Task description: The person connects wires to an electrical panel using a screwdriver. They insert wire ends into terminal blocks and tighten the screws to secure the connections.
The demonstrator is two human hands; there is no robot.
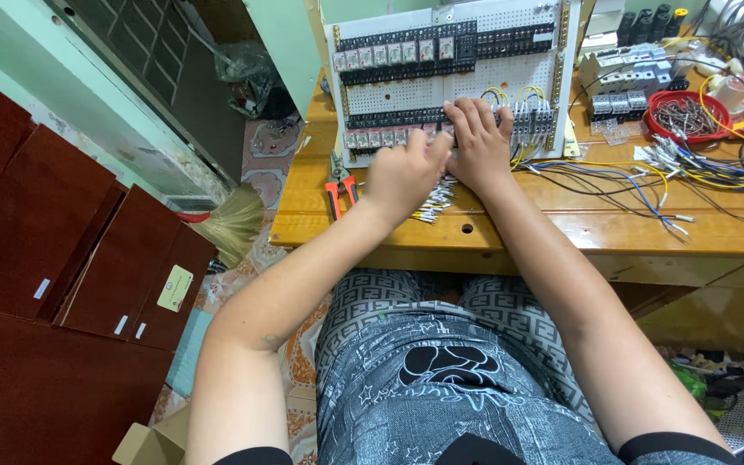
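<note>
We sit before a varnished wooden surface [561,228] with a small round hole near its front edge. Left of the surface, dark red-brown panels [62,284] lean stacked, and a straw broom [232,222] lies between them and the surface. Behind the broom rises a pale green wall [88,103] with a barred window. A patterned floor [264,155] shows beside the surface's left end.
</note>
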